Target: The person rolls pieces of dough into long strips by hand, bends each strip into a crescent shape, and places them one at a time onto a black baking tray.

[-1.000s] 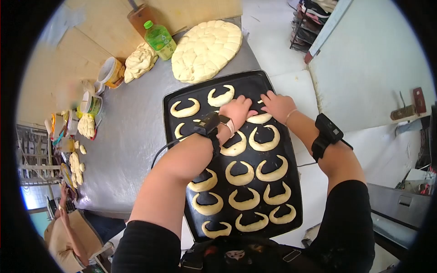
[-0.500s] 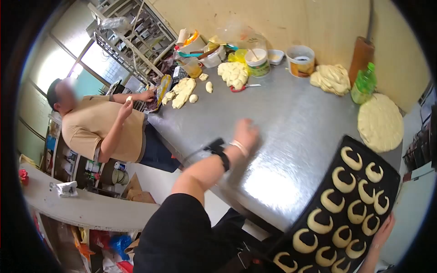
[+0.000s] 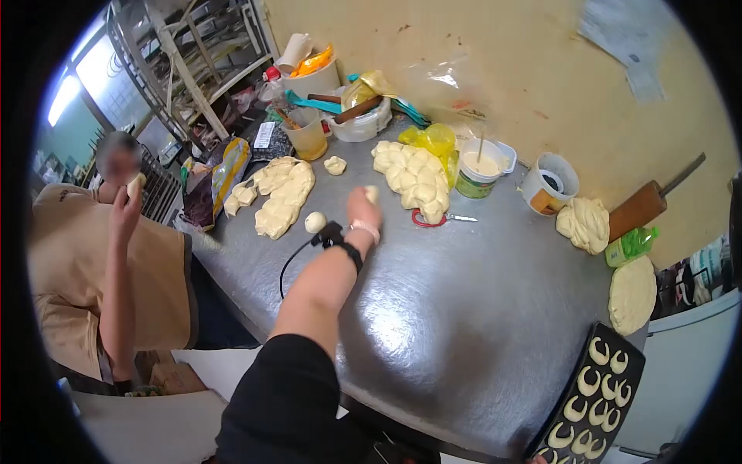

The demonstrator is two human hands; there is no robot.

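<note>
My left hand (image 3: pixel 362 210) reaches over the table, its fingers closed on a small dough piece (image 3: pixel 372 193). A round dough ball (image 3: pixel 315 223) lies left of my wrist, and a lumpy dough mass (image 3: pixel 413 176) sits to the right of the hand. Red-handled scissors (image 3: pixel 440 219) lie below that mass. At the lower right a black baking tray (image 3: pixel 558 410) holds several crescent-shaped dough pieces (image 3: pixel 589 381) and extends past the table's edge. Only a little of my right hand (image 3: pixel 537 459) shows, at the tray's near end; most of it is out of frame.
A co-worker (image 3: pixel 100 263) stands at the left, one hand raised with dough. More dough (image 3: pixel 286 189), a jug (image 3: pixel 308 138), tubs (image 3: pixel 479 170), a rolling pin (image 3: pixel 638 209), a green bottle (image 3: pixel 632 246) and a flat dough round (image 3: pixel 634 295) line the metal table (image 3: pixel 464 309).
My left hand has moved forward to the doughs and closed on a small piece. The view has shifted, and the tray now appears lower right. The co-worker's hand is raised nearer the face.
</note>
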